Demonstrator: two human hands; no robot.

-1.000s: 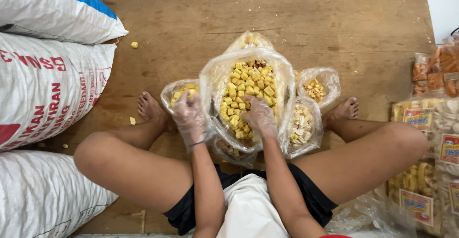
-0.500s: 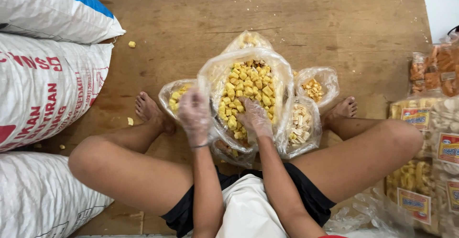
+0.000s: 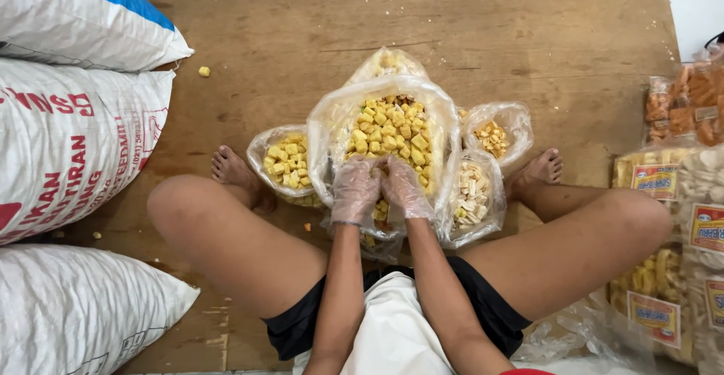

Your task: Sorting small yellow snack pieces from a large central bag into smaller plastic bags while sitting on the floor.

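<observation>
Both gloved hands, left hand (image 3: 354, 189) and right hand (image 3: 406, 188), together inside big snack bag (image 3: 392, 126); smaller bags (image 3: 283, 160) crowd sides.

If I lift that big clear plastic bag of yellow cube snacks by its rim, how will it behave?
The big clear plastic bag would likely sag, since its thin film is crumpled. It probably feels light, as the yellow cube snacks look puffy. With its mouth open between the left hand and right hand, tilting may spill pieces.

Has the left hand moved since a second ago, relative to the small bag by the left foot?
Yes. The left hand shifted right, away from the small bag, to meet the right hand.
</observation>
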